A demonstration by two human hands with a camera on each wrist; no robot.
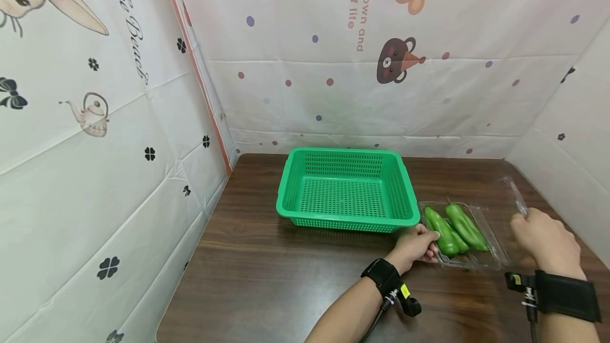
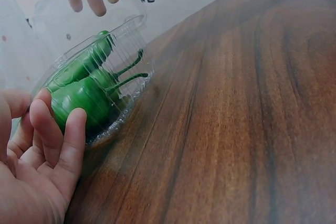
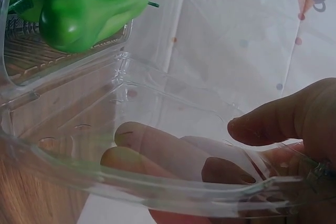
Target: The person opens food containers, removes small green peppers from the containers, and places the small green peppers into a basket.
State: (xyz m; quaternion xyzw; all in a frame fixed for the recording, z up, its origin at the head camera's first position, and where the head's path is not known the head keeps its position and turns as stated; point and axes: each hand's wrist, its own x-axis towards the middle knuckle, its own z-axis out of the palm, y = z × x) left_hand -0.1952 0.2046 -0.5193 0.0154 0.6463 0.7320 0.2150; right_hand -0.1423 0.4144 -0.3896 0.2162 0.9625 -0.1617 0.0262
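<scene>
Head view, from the near edge of a dark wooden table [image 1: 295,274]: a person's two forearms, each strapped with a black wrist camera, reach to a clear plastic clamshell box [image 1: 469,258] lying on the right side of the tabletop. Nearest, the left hand [image 1: 415,245] steadies the box's left end, its fingers [image 2: 71,140] curled against the transparent wall, touching it beside the green peppers [image 1: 455,228] packed inside. The right hand [image 1: 543,237] pinches the hinged lid [image 1: 505,195], which stands raised and open on the box's right; the right wrist view shows fingers [image 3: 168,150] behind the clear plastic and the thumb in front of it, clamped on the lid's rim. Several long peppers lie side by side in the tray half, stems pointing away from the person. Just beyond and to the left, near the box but apart from it, sits a green perforated plastic basket [image 1: 292,187]. Behind the table, white sheeting [image 1: 362,89] printed with dots, bears and a rabbit walls the space on three sides
</scene>
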